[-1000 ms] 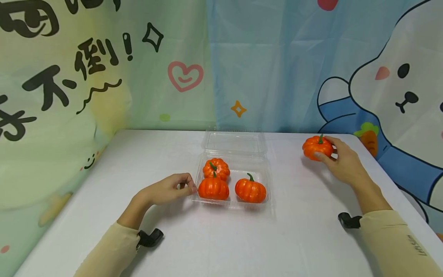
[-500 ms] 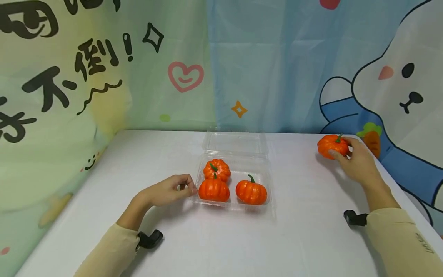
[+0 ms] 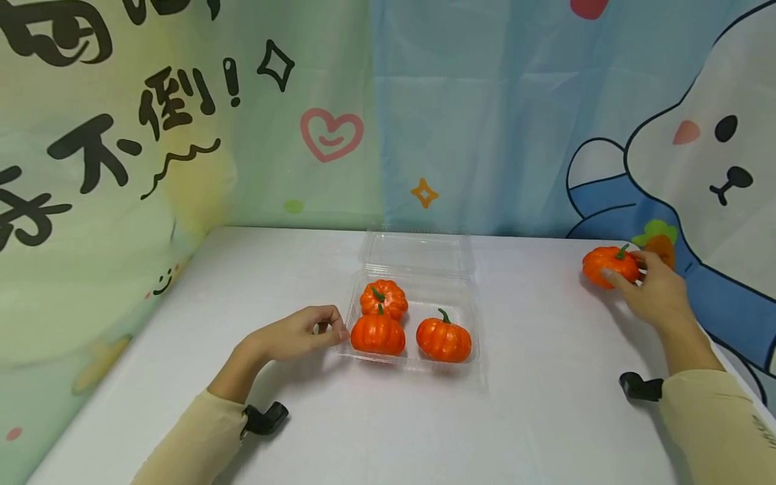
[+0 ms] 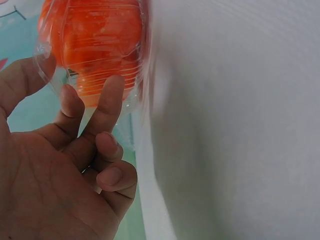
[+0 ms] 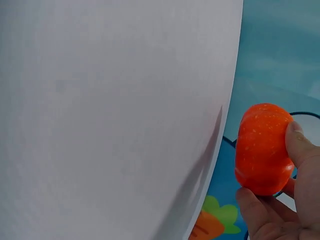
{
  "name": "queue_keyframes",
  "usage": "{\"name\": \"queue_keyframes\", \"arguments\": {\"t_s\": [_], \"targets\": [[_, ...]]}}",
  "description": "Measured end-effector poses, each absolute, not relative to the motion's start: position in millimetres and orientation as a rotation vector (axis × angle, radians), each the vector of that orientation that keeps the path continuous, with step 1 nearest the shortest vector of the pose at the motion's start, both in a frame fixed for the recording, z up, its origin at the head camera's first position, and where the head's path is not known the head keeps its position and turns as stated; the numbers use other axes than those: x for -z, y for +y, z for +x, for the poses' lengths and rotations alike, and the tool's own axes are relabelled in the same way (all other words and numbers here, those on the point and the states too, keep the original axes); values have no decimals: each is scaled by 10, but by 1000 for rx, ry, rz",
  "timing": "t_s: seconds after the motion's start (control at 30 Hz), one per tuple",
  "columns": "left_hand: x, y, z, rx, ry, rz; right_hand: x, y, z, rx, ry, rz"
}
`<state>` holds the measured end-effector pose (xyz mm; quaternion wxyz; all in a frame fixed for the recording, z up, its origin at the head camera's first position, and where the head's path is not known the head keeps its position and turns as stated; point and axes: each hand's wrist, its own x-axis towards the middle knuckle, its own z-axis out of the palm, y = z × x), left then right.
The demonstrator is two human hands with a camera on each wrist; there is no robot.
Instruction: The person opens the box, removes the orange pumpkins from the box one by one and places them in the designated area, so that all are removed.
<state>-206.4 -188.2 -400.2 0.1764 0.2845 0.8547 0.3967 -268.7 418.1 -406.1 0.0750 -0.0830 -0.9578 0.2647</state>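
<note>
In the head view my right hand (image 3: 657, 289) grips a small orange toy pumpkin (image 3: 606, 266) with a green stem, close to the table's back right corner. The right wrist view has thumb and fingertips on opposite sides of this pumpkin (image 5: 264, 150). A clear plastic box (image 3: 448, 296) with its lid folded back lies mid-table. Two pumpkins (image 3: 377, 335) sit in its left part and another pumpkin (image 3: 444, 340) in its right. My left hand (image 3: 297, 333) holds the box's left edge, thumb at the rim and index finger against the ribbed side wall (image 4: 110, 82).
The white table (image 3: 533, 411) ends at the back against a printed cloth backdrop (image 3: 442, 114). The box's clear lid (image 3: 418, 252) lies toward the back edge. A black wrist camera (image 3: 267, 419) sits at the left cuff, another black camera (image 3: 639, 387) at the right.
My right hand has carried its pumpkin to the right, toward the table's right edge. The left hand stays at the box, and the view has shifted slightly.
</note>
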Motion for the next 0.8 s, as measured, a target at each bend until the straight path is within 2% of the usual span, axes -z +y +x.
{"name": "queue_keyframes", "arguments": {"t_s": [0.8], "targets": [[4017,-1877,-2056,-1110,2443,800,4147,4396,-2667,-856,-2980,-504]]}}
